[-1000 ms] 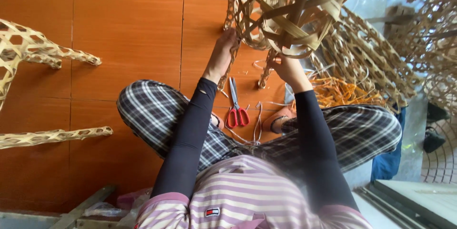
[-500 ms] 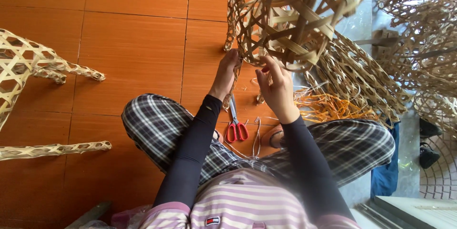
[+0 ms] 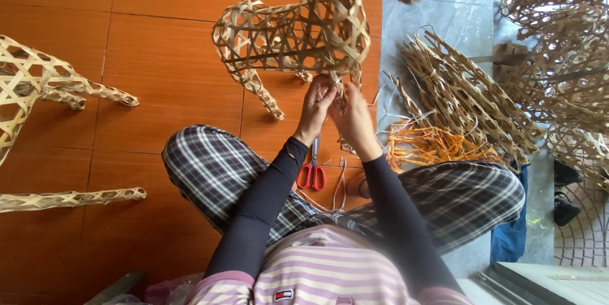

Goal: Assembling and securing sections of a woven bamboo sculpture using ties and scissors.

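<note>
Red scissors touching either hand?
Apart. Head view shows the red scissors on the floor between the knees; both hands are up on the woven frame.

The woven frame (image 3: 298, 38) at the centre is made of flat, pale bamboo-like strips, dry and matt, in an open lattice. The same strip weave forms the pieces at the far left (image 3: 38, 83) and the heap on the right (image 3: 469, 102). Loose orange strips (image 3: 431, 146) beside the right knee look thin and slightly shiny. The floor tiles (image 3: 158, 58) are smooth, glazed terracotta-orange; the slab (image 3: 438, 7) to the right is polished grey stone. The scissors (image 3: 312, 168) have bright metal blades and glossy red plastic handles. The trousers (image 3: 209, 172) are soft checked cloth; the sleeves (image 3: 260, 210) are smooth, dark, stretchy fabric.
</note>
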